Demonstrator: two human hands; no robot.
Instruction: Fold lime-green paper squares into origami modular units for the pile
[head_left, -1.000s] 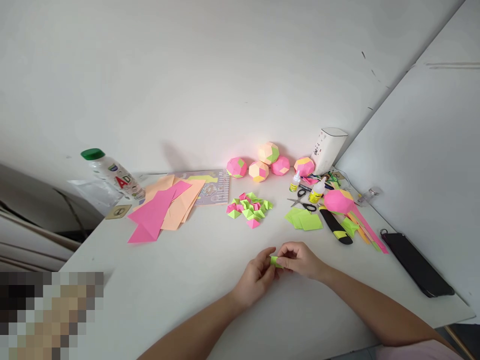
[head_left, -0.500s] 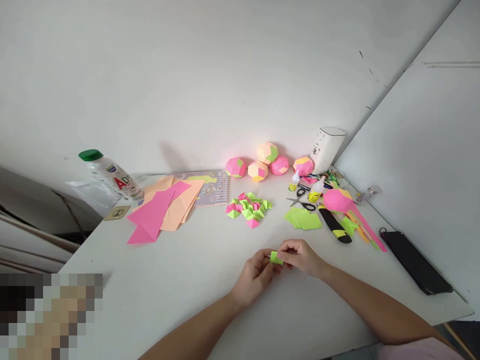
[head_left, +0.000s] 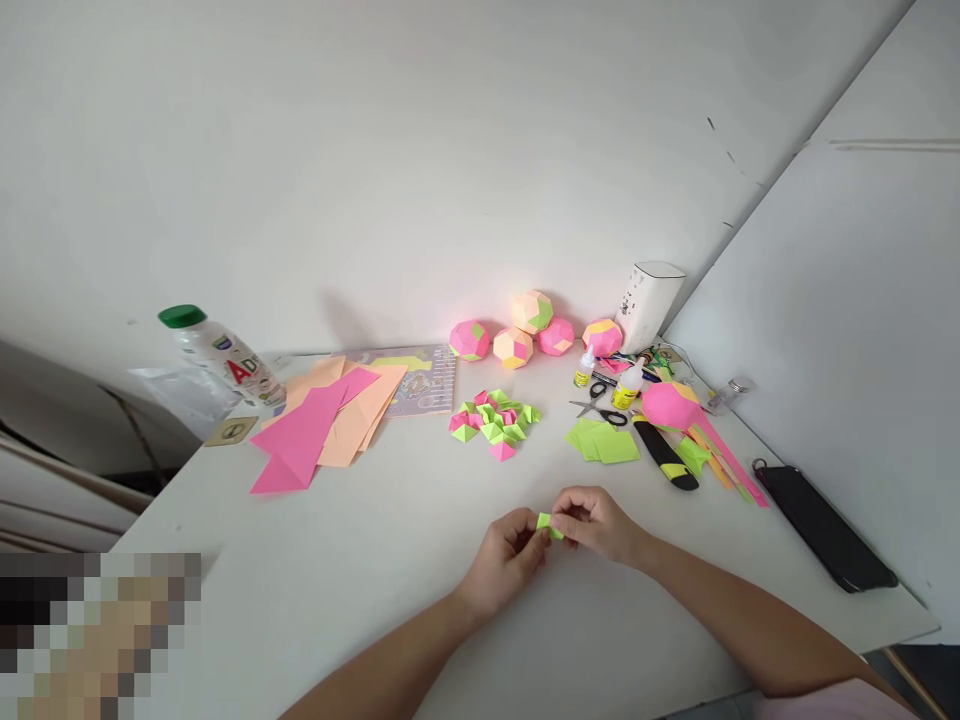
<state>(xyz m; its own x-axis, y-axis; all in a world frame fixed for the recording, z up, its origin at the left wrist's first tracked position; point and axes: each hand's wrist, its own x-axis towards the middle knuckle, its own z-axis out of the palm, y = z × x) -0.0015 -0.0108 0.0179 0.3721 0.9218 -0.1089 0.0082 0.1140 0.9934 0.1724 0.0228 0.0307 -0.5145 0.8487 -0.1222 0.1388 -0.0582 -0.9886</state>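
Note:
Both of my hands meet low over the white table (head_left: 360, 560), pinching a small folded piece of green paper (head_left: 547, 526) between them. My left hand (head_left: 506, 560) grips its left end with curled fingers. My right hand (head_left: 596, 522) pinches its right end with thumb and fingertips. Just beyond lies a pile of small folded green and pink paper units (head_left: 493, 420), and to their right a stack of green paper squares (head_left: 604, 441).
Pink and orange paper sheets (head_left: 322, 430) lie at the left by a green-capped bottle (head_left: 221, 352). Several paper balls (head_left: 525, 335) line the wall. Scissors (head_left: 600, 408), glue bottles (head_left: 626, 385), a black-yellow cutter (head_left: 667, 463), a pink balloon-like shape (head_left: 667, 405) and a black phone (head_left: 825, 525) sit right.
My hands keep working the green paper in place, turning it slightly between the fingertips. The view has shifted a little; nothing else on the table has moved.

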